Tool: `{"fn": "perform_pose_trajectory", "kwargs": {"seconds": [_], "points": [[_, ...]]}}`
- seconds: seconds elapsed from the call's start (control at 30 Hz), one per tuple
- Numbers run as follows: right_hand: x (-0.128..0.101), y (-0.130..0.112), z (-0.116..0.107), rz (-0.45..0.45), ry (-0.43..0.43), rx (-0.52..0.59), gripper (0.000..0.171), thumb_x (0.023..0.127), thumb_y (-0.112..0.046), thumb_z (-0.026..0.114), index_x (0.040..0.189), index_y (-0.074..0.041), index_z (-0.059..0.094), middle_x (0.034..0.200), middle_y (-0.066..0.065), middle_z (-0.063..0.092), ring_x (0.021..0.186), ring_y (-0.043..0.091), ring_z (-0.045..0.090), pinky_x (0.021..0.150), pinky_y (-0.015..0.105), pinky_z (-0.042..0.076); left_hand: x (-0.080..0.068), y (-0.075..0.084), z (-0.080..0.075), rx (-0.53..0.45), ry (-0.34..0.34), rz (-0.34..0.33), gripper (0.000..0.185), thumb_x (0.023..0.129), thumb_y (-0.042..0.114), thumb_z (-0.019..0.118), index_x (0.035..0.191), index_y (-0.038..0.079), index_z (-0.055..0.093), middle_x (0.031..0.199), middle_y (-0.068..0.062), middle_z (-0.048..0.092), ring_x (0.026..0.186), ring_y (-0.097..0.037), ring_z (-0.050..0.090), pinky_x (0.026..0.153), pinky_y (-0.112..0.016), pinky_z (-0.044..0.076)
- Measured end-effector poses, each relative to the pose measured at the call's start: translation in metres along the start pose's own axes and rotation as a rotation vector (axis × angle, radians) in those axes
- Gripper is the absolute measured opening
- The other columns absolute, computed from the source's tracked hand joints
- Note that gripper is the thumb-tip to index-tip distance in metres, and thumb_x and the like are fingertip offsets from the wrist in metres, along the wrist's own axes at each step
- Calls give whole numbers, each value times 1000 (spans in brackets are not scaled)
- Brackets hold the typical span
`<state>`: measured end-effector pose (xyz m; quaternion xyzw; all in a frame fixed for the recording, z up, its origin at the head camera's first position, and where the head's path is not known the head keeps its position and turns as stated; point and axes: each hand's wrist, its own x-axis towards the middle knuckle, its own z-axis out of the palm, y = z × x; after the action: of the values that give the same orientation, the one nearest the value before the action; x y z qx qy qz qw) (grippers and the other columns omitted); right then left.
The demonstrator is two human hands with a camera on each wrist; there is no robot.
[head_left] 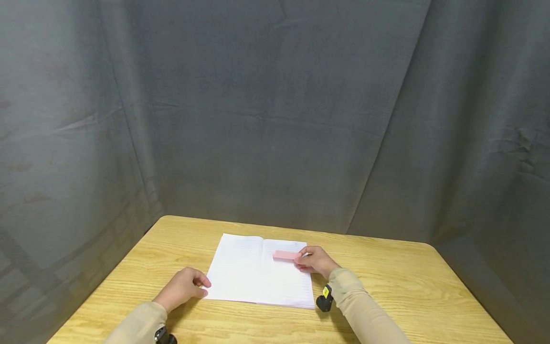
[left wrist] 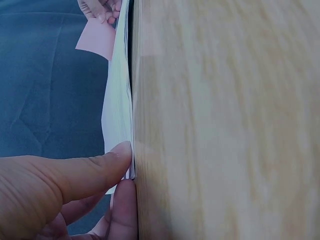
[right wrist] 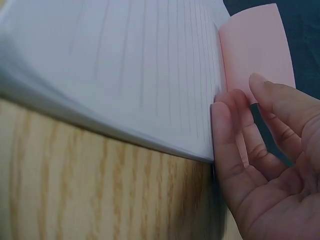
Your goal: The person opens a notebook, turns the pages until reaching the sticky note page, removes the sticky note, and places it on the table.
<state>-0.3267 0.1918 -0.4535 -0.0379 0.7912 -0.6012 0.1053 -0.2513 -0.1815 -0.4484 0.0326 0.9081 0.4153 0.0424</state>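
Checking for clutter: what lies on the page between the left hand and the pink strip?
Only bare lined pages of the open notebook lie between the left hand and the pink strip, seen in the head view.

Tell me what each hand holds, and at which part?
The right hand pinches the pink slip by its right end. The left hand holds nothing; its thumb touches the notebook at its left edge.
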Motion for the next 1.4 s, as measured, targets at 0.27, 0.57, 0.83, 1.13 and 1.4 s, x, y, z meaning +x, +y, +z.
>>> {"fn": "perform_pose_trajectory", "kwargs": {"seconds": [0.27,0.57,0.83,1.13,1.4], "points": [[-2,-2,0,33,9,16,9,86,3,68,86,2,59,80,8,66,72,13,65,68,27,57,0,0,1,4,6,2,16,70,-5,78,78,5,69,76,-3,56,74,-17,47,68,-30,40],[-4,-3,1,42,4,-11,8,85,2,69,86,6,62,81,7,66,73,13,64,71,27,57,1,0,1,7,-6,-16,15,71,-4,78,79,5,69,78,-3,56,76,-18,47,69,-31,41],[-5,-5,1,43,-10,-25,12,84,3,69,92,10,63,83,7,64,75,12,64,72,27,57,0,0,1,21,2,-6,16,70,-4,78,79,6,69,78,-3,56,76,-18,47,70,-31,40],[-2,-2,-1,26,-33,-23,10,84,5,67,92,11,63,84,7,62,76,11,62,73,26,56,0,1,0,16,-1,-4,15,71,-4,78,79,5,69,79,-3,56,76,-18,46,70,-31,40],[-4,-3,0,46,-10,-25,11,84,6,68,92,10,62,88,11,64,77,12,64,76,29,57,1,-1,1,29,1,12,16,70,-4,78,78,6,69,77,-2,56,75,-17,46,69,-30,39]]}}
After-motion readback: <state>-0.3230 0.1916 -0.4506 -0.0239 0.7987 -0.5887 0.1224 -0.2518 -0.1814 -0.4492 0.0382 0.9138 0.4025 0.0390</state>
